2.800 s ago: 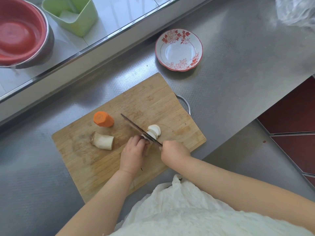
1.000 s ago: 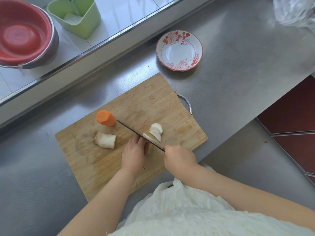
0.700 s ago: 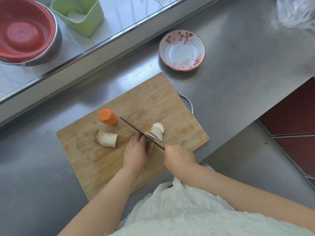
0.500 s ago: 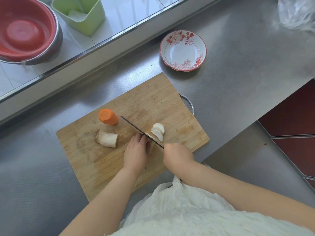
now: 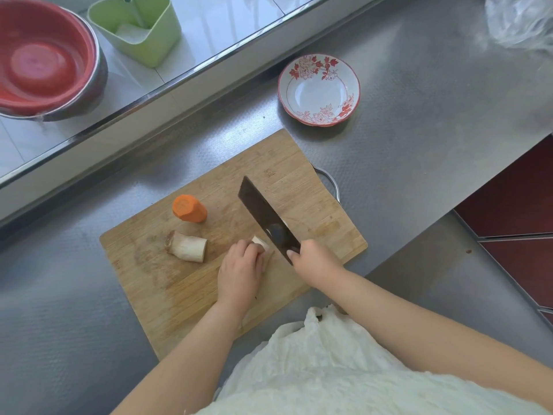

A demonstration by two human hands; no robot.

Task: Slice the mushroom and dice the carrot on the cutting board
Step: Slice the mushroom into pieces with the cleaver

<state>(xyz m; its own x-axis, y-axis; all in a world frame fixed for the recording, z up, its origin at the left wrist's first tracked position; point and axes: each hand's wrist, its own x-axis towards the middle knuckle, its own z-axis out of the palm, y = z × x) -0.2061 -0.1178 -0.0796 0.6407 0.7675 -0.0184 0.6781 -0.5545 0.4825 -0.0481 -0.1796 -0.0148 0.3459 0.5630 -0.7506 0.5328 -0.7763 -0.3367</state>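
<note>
A wooden cutting board [image 5: 167, 283] lies on the steel counter. On its left part stand an orange carrot stub [image 5: 189, 208] and a pale mushroom stem piece [image 5: 187, 245]. My left hand [image 5: 241, 270] holds down another white mushroom piece [image 5: 259, 242], fingers curled over it. My right hand [image 5: 314, 262] grips the handle of a dark cleaver [image 5: 267, 219]. The blade is tilted with its flat side up, leaning over the cut slices. Only a sliver of the slices [image 5: 284, 224] shows past the blade.
An empty white bowl with red flowers [image 5: 319, 89] sits beyond the board. A red basin [image 5: 45, 59] and a green container [image 5: 136, 26] stand on the tiled ledge at the back left. Clear plastic [image 5: 520, 20] lies far right. The counter edge drops off at the right.
The cleaver has tilted from edge-down to flat side up and swung right over the slices. My left hand still holds the mushroom piece.
</note>
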